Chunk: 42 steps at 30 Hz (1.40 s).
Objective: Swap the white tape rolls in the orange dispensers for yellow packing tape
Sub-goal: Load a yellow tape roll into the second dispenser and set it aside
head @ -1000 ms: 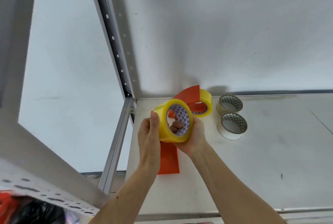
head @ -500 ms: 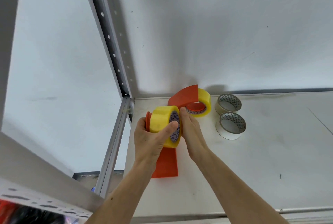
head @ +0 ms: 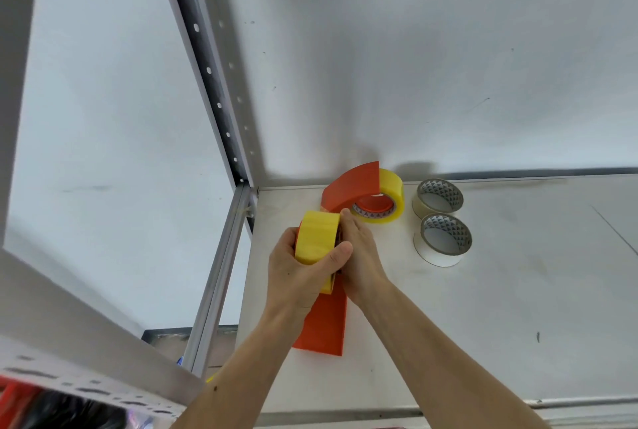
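A yellow tape roll (head: 317,235) stands on edge above the near orange dispenser (head: 324,328), whose flat tail lies on the shelf. My left hand (head: 297,273) wraps around the roll's rim, thumb across its front. My right hand (head: 359,256) presses flat against the roll's right face, hiding the core. Behind them a second orange dispenser (head: 352,187) sits at the back wall with a yellow roll (head: 390,197) in it. Two white tape rolls lie flat to the right, one further back (head: 436,199), one nearer (head: 443,242).
The white shelf board (head: 483,325) stretches to the right and toward its front lip. A perforated metal upright (head: 207,76) and a shelf rail (head: 221,276) stand at the left. A slanted perforated beam (head: 86,370) crosses the lower left corner.
The yellow roll turned from facing me to edge-on and came down against the near dispenser. My right fingers left the core and now press its right face; my left hand closed over the rim.
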Each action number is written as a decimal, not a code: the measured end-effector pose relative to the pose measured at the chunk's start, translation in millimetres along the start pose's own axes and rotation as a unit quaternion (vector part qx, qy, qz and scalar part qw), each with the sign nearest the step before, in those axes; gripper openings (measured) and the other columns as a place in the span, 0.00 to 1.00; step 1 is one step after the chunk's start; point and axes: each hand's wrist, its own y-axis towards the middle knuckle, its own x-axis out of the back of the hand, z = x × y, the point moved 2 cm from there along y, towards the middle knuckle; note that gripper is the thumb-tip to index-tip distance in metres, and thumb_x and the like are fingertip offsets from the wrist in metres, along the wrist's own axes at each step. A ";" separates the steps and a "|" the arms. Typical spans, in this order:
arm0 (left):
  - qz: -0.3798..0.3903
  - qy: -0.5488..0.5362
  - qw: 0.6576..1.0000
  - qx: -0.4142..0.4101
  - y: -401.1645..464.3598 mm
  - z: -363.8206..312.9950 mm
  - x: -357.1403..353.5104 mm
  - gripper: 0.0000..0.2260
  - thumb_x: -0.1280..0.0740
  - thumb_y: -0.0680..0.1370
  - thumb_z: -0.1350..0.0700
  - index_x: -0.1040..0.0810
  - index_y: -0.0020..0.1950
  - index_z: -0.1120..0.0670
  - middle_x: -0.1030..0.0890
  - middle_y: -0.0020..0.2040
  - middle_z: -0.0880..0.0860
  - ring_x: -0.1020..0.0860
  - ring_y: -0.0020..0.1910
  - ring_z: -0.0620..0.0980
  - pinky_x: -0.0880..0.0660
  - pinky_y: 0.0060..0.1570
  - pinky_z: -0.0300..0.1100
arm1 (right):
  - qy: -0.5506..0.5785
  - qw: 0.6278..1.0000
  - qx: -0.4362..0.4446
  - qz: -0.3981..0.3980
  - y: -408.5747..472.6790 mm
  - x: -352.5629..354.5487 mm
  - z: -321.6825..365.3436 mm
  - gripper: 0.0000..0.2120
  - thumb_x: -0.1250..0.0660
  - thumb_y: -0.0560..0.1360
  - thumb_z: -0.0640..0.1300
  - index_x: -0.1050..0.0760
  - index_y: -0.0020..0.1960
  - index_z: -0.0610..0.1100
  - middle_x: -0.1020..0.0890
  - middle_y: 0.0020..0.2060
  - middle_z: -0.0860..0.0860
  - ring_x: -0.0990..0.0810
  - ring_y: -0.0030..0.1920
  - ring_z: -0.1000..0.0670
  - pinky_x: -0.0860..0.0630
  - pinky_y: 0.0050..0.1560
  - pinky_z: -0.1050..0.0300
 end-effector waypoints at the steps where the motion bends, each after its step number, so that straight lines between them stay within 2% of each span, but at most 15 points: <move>1: -0.002 0.004 1.000 -0.002 -0.7 -1.8 2.7 0.23 0.19 0.59 0.45 0.21 0.46 0.52 0.18 0.38 0.49 0.18 0.38 0.46 0.19 0.39 0.44 | -0.049 0.999 0.016 -0.005 2.0 2.7 2.7 0.19 0.42 0.82 0.52 0.24 0.51 0.36 0.18 0.46 0.39 0.18 0.49 0.43 0.21 0.50 0.49; 4: -0.007 0.014 1.000 -0.005 0.2 -5.5 9.7 0.17 0.23 0.57 0.45 0.20 0.43 0.47 0.16 0.35 0.44 0.18 0.35 0.43 0.19 0.38 0.43 | -0.157 0.987 0.031 0.000 7.0 15.6 13.9 0.20 0.41 0.81 0.50 0.20 0.51 0.34 0.16 0.48 0.40 0.18 0.49 0.49 0.25 0.50 0.56; 8: -0.023 0.020 1.000 -0.009 -3.8 0.5 15.7 0.16 0.21 0.58 0.38 0.20 0.39 0.44 0.16 0.36 0.40 0.18 0.35 0.40 0.19 0.35 0.42 | -0.248 0.968 0.025 0.024 8.0 27.8 17.6 0.24 0.43 0.80 0.57 0.15 0.43 0.44 0.13 0.40 0.51 0.16 0.47 0.49 0.23 0.55 0.52; 10: -0.032 0.030 0.999 -0.016 -9.9 6.4 19.3 0.16 0.26 0.56 0.33 0.20 0.39 0.37 0.17 0.37 0.40 0.18 0.36 0.40 0.19 0.34 0.43 | -0.294 0.955 0.038 0.022 5.5 28.5 17.1 0.25 0.44 0.79 0.60 0.15 0.41 0.45 0.13 0.38 0.51 0.17 0.45 0.51 0.23 0.53 0.53; 12: -0.037 0.024 0.999 -0.019 -14.2 13.4 25.2 0.20 0.27 0.52 0.29 0.22 0.41 0.31 0.18 0.40 0.38 0.19 0.38 0.38 0.20 0.34 0.39 | -0.331 0.942 0.050 0.012 3.8 28.8 17.3 0.26 0.43 0.78 0.60 0.16 0.40 0.44 0.14 0.37 0.51 0.18 0.42 0.52 0.24 0.50 0.54; 16: -0.014 0.017 0.999 -0.041 -16.1 20.0 34.5 0.37 0.24 0.52 0.31 0.25 0.59 0.39 0.20 0.46 0.49 0.18 0.44 0.48 0.18 0.39 0.48 | -0.328 0.940 0.075 0.054 0.4 25.6 16.6 0.30 0.38 0.74 0.65 0.23 0.40 0.36 0.20 0.35 0.51 0.23 0.37 0.54 0.25 0.46 0.52; 17: -0.009 0.028 0.998 -0.057 -15.7 17.1 34.8 0.37 0.24 0.53 0.31 0.24 0.59 0.41 0.19 0.47 0.51 0.18 0.45 0.50 0.17 0.40 0.50 | -0.319 0.942 0.078 0.073 -0.4 23.5 17.0 0.30 0.38 0.74 0.65 0.22 0.43 0.36 0.21 0.36 0.50 0.23 0.38 0.54 0.25 0.45 0.53; 20: -0.013 0.065 0.994 -0.089 -10.3 9.3 36.1 0.29 0.26 0.58 0.31 0.19 0.53 0.44 0.16 0.47 0.46 0.17 0.47 0.48 0.17 0.42 0.51 | -0.292 0.947 0.072 0.111 -3.1 18.4 21.4 0.27 0.35 0.75 0.62 0.20 0.50 0.36 0.22 0.39 0.48 0.24 0.40 0.54 0.27 0.44 0.59; 23: -0.008 0.108 0.990 -0.090 -8.7 5.7 35.2 0.20 0.28 0.64 0.35 0.19 0.52 0.41 0.17 0.47 0.43 0.18 0.47 0.44 0.17 0.43 0.48 | -0.270 0.956 0.028 0.110 -2.8 19.4 24.9 0.22 0.32 0.74 0.60 0.18 0.47 0.40 0.19 0.39 0.50 0.21 0.41 0.54 0.26 0.41 0.61; 26: 0.000 0.131 0.986 -0.101 -12.3 5.4 32.3 0.13 0.29 0.68 0.38 0.21 0.51 0.35 0.18 0.47 0.37 0.18 0.46 0.40 0.18 0.42 0.41 | -0.260 0.960 -0.028 0.103 -0.5 21.1 24.3 0.16 0.28 0.72 0.59 0.18 0.44 0.45 0.17 0.41 0.50 0.18 0.44 0.51 0.25 0.41 0.58; 30: -0.036 0.166 0.982 -0.086 -9.6 10.1 40.3 0.17 0.31 0.64 0.34 0.22 0.49 0.39 0.19 0.42 0.43 0.19 0.42 0.42 0.19 0.36 0.40 | -0.303 0.950 -0.024 0.071 1.4 26.2 16.7 0.18 0.26 0.72 0.52 0.17 0.43 0.36 0.15 0.38 0.40 0.18 0.39 0.50 0.25 0.38 0.58; 33: -0.037 0.177 0.981 -0.067 -9.0 18.1 47.0 0.18 0.32 0.63 0.36 0.23 0.48 0.42 0.20 0.42 0.47 0.20 0.41 0.44 0.19 0.35 0.44 | -0.334 0.940 -0.020 0.064 -0.4 25.9 9.1 0.11 0.25 0.71 0.47 0.15 0.41 0.38 0.16 0.32 0.47 0.20 0.33 0.54 0.27 0.34 0.61; 35: -0.033 0.185 0.980 -0.060 -13.2 24.4 49.1 0.19 0.32 0.64 0.37 0.24 0.48 0.45 0.20 0.41 0.48 0.19 0.40 0.45 0.18 0.35 0.47 | -0.356 0.932 -0.014 0.063 1.1 23.4 1.7 0.07 0.26 0.71 0.45 0.15 0.42 0.41 0.16 0.34 0.49 0.20 0.36 0.53 0.26 0.37 0.61; 38: -0.037 0.178 0.982 -0.053 -16.1 30.1 51.1 0.19 0.33 0.63 0.38 0.26 0.48 0.46 0.21 0.41 0.47 0.21 0.40 0.40 0.19 0.34 0.42 | -0.381 0.924 -0.007 0.040 2.9 20.4 -4.8 0.09 0.29 0.73 0.48 0.15 0.44 0.42 0.14 0.41 0.48 0.18 0.42 0.51 0.25 0.40 0.60; 42: -0.036 0.180 0.982 -0.045 -13.4 30.7 50.6 0.13 0.31 0.65 0.44 0.25 0.47 0.45 0.21 0.41 0.47 0.21 0.40 0.43 0.19 0.35 0.46 | -0.409 0.912 0.004 0.031 2.1 16.8 -0.2 0.18 0.30 0.72 0.57 0.16 0.37 0.43 0.15 0.35 0.49 0.17 0.40 0.50 0.22 0.42 0.55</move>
